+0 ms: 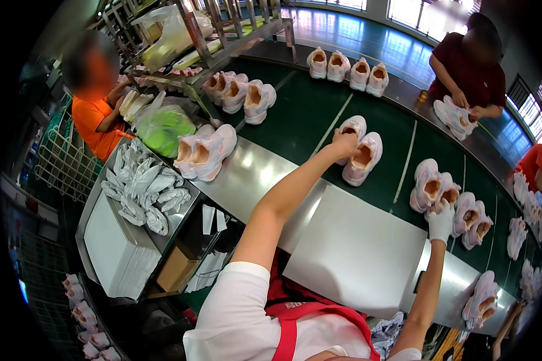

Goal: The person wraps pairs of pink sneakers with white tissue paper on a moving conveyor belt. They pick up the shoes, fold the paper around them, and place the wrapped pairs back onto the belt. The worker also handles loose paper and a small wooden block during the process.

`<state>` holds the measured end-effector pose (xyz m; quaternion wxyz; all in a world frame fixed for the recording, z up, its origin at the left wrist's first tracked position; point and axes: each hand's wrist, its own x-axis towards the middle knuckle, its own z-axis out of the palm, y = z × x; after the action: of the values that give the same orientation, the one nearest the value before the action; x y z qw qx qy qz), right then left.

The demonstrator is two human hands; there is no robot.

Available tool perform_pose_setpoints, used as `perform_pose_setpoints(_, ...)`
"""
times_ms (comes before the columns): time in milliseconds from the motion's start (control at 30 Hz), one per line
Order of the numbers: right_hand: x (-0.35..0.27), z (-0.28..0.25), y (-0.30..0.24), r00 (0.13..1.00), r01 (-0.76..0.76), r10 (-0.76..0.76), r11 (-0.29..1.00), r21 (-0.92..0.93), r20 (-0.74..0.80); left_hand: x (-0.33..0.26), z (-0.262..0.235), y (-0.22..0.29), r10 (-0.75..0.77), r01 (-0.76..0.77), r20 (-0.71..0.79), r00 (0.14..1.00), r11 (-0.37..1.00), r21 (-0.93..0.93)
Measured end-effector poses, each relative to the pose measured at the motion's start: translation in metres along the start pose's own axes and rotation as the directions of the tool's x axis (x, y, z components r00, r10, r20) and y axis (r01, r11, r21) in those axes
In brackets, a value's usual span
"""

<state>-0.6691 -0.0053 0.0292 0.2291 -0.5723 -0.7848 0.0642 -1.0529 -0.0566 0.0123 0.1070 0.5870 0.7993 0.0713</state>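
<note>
Reaching across the green conveyor belt, my bare left hand (344, 146) is closed on a pair of pale pink-and-white sneakers (363, 163), its fingers at their openings. My right hand (441, 224), in a white glove, grips the heel end of a sneaker (448, 188). That sneaker's mate (427, 183) stands against it on the left, and another pair (473, 219) stands just to the right. Between my arms lies a flat light-grey board (355, 249) on the metal ledge. The fingertips of both hands are partly hidden by the shoes.
Left stand another sneaker pair (206, 153), crumpled paper stuffing (141, 186) and a stack of white sheets (114, 253). A metal rack (205, 54) rises at the belt's far left. More sneakers (348, 71) line the far side. A person in dark red (473, 66) handles shoes opposite; another in orange (93, 123) works left.
</note>
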Motion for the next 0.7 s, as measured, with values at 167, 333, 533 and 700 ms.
perform_pose_setpoints(167,-0.054,-0.018,-0.032,0.961,0.249,-0.212,0.941,0.227,-0.178,-0.039,-0.066,-0.065,-0.108,-0.132,-0.514,0.851,0.903,-0.408)
perform_pose_setpoints(333,-0.148,0.004,-0.111,0.932,0.275,-0.306,0.946,0.17,0.196,-0.026,-0.069,-0.242,-0.488,0.347,-0.656,0.575,0.872,-0.345)
perform_pose_setpoints(533,-0.149,0.014,-0.123,0.831,0.503,-0.527,0.849,0.163,0.178,-0.001,-0.056,-0.349,-0.646,0.638,-0.588,0.486,0.722,-0.267)
perform_pose_setpoints(700,-0.146,0.015,-0.127,0.837,0.482,-0.508,0.861,0.165,0.205,0.006,-0.062,-0.355,-0.669,0.684,-0.363,0.649,0.721,-0.107)
